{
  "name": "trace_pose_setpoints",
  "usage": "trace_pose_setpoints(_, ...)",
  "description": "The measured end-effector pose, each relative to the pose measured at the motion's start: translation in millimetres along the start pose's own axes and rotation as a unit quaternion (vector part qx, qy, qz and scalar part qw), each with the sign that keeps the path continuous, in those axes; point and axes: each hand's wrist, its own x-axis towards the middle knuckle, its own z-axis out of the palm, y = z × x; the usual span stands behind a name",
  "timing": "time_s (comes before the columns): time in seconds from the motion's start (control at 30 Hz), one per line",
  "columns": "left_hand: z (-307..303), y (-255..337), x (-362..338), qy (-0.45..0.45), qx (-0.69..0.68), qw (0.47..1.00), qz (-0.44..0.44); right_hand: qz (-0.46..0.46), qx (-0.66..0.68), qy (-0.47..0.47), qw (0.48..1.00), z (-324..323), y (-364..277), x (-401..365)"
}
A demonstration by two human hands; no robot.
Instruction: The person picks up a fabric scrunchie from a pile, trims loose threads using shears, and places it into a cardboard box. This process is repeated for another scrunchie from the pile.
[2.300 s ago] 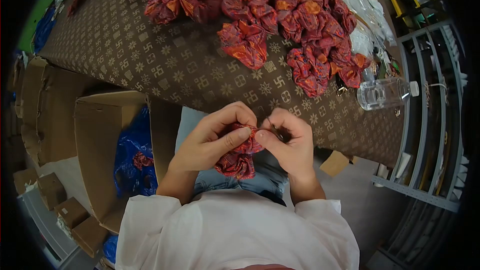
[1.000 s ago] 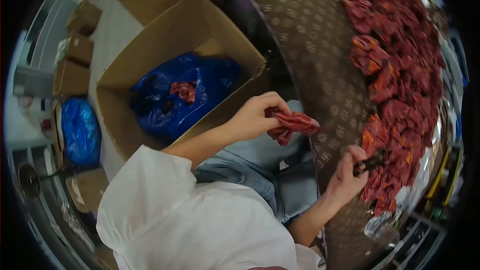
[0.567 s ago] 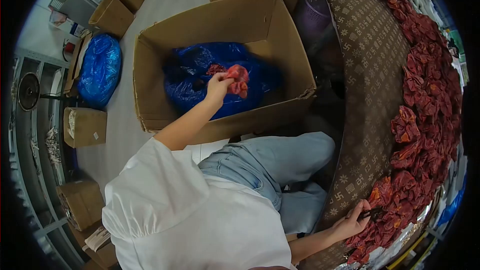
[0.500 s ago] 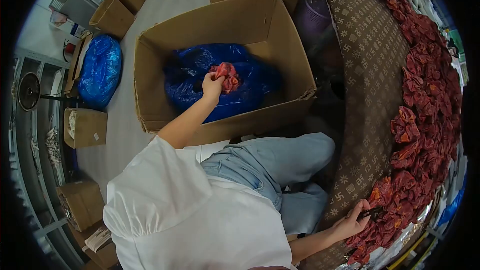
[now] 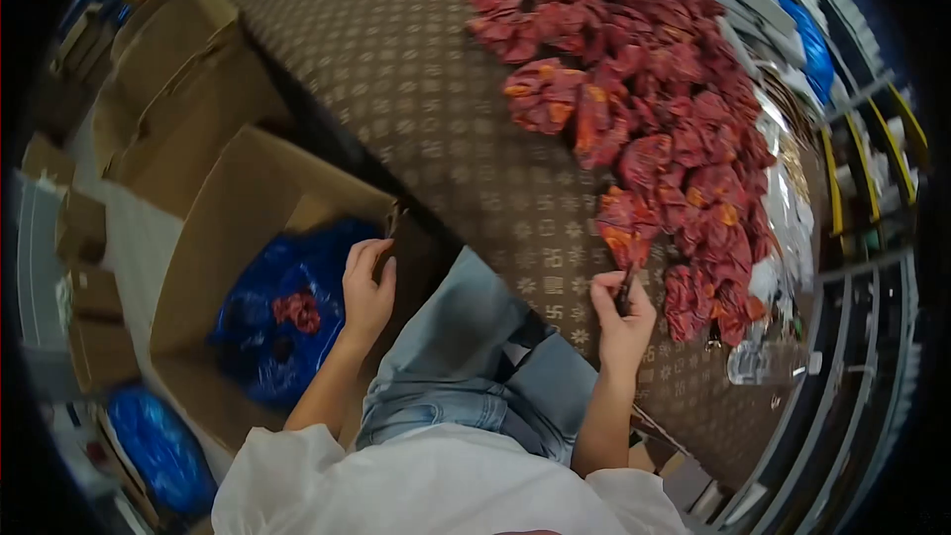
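My left hand [image 5: 367, 289] is over the near right edge of the cardboard box [image 5: 178, 307], fingers apart, nothing visible in it. Inside the box, a blue plastic bag [image 5: 267, 272] holds a crumpled red piece [image 5: 297, 311]. My right hand [image 5: 624, 312] is closed on a small dark tool [image 5: 624, 287], too blurred to name. Its tip is beside an orange-red crumpled flower-like piece [image 5: 628, 223] on the brown patterned cloth [image 5: 446, 139]. Many similar red pieces [image 5: 684, 129] lie in a heap beyond and to the right.
A clear plastic bottle [image 5: 763, 364] lies right of my right hand. Another open box [image 5: 188, 89] stands at the upper left, and a blue bag [image 5: 158, 446] at the lower left. Metal shelves [image 5: 852, 337] line the right side.
The view has turned right toward the cloth. My left hand has let go of the red piece, which lies in the blue bag, and has come out of the box. My right hand still holds the dark tool.
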Motion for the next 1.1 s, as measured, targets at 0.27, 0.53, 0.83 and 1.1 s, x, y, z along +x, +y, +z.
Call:
trace_pose_setpoints(0.27,72,98,130,-0.047,0.024,0.969,0.243,-0.040,0.055,0.011,0.998,-8,9,-4)
trace_pose_setpoints(0.53,184,116,154,-0.230,0.043,0.956,0.179,-0.085,0.040,-0.012,0.995,-12,9,-1)
trace_pose_setpoints(0.83,161,108,239,0.063,-0.009,0.987,0.149,0.001,0.060,-0.022,0.998,-15,9,0)
trace_pose_setpoints(1.1,200,63,352,-0.155,0.065,0.986,-0.015,0.023,0.036,-0.029,0.999,-14,-2,8)
